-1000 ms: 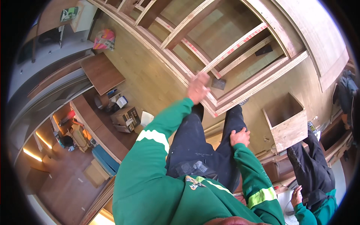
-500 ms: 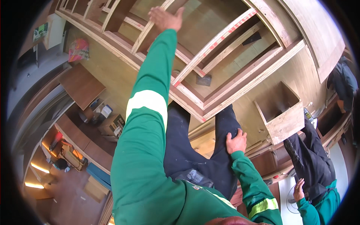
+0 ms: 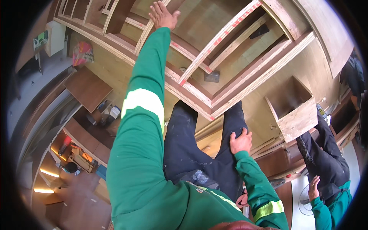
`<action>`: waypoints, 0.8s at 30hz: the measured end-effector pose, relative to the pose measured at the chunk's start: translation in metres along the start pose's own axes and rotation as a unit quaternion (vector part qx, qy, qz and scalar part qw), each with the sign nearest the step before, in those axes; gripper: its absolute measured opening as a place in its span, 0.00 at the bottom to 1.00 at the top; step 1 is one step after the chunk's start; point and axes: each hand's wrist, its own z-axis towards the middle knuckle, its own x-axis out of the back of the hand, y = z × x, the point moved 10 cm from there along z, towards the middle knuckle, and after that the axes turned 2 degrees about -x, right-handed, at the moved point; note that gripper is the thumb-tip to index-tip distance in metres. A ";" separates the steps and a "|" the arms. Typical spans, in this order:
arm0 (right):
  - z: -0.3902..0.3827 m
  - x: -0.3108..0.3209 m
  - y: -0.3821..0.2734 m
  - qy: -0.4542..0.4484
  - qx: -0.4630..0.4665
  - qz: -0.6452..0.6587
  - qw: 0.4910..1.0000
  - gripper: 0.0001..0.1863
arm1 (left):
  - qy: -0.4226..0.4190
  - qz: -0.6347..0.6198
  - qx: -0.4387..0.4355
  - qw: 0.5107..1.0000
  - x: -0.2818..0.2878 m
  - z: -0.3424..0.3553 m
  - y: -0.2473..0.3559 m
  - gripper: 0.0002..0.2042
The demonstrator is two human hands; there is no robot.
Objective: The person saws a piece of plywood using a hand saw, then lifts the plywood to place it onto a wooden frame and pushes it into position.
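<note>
My left hand (image 3: 163, 16) reaches far out with fingers spread, palm down, at the edge of an upright wooden divider (image 3: 142, 37) in a large wooden frame (image 3: 191, 100). Whether it presses on the divider or hovers just above, I cannot tell. My right hand (image 3: 241, 142) rests on my dark-trousered thigh (image 3: 231, 124), its fingers stretched out and holding nothing. Between my knees points the near corner of the frame. A strip with red marks (image 3: 221, 40) crosses the frame, and a small dark block (image 3: 211, 76) lies inside it.
An open wooden box (image 3: 297, 119) stands to the right, near a co-worker in green sleeves, whose hand (image 3: 313, 188) hangs apart from mine. Brown boards (image 3: 88, 89), tools and a pink bag (image 3: 82, 53) lie at left. A pale panel (image 3: 326, 36) fills the far right.
My left hand has shifted slightly left and farther out, its fingers now more spread. The whole view has turned a little. My right hand stays on my thigh.
</note>
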 end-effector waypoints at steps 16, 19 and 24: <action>0.001 0.005 -0.005 0.002 0.020 -0.028 0.999 0.32 | -0.291 -0.272 -0.246 0.884 -0.062 -0.014 0.107 0.31; 0.001 0.009 -0.007 0.010 0.005 -0.033 0.999 0.32 | -0.323 -0.209 -0.336 0.860 -0.055 -0.137 0.141 0.29; 0.002 0.013 -0.012 0.002 -0.012 -0.027 1.000 0.31 | -0.132 -0.052 -0.145 0.979 0.025 -0.259 0.055 0.33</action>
